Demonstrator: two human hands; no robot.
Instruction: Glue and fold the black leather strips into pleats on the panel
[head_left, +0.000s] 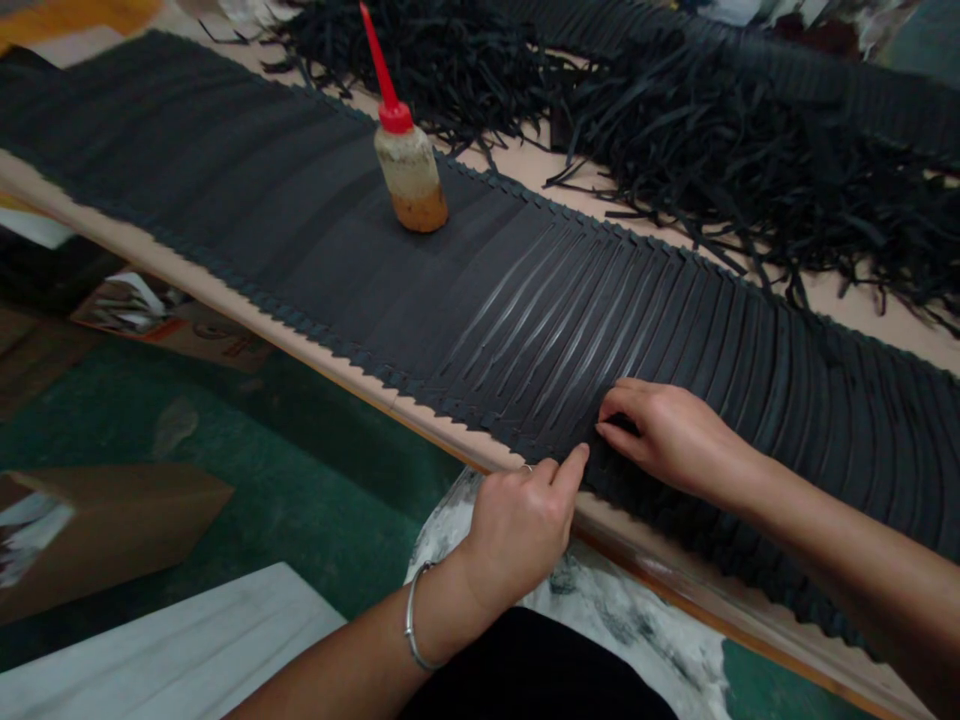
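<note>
A long band of overlapping black strips (465,290) lies along a wooden table (225,295). My left hand (521,525), fingers curled and thumb out, presses the near edge of the band at the table's front; a ring and a silver bangle show on it. My right hand (667,435) rests on the strips just to the right, its fingers bent and pinching at one strip's end. Some strips in front of my hands gleam along their edges.
A squeeze bottle of glue (409,165) with a red nozzle stands on the band behind my hands. A tangled heap of loose black strips (675,130) covers the far side. Below the table edge are a green floor, cardboard (112,525) and a white board (187,650).
</note>
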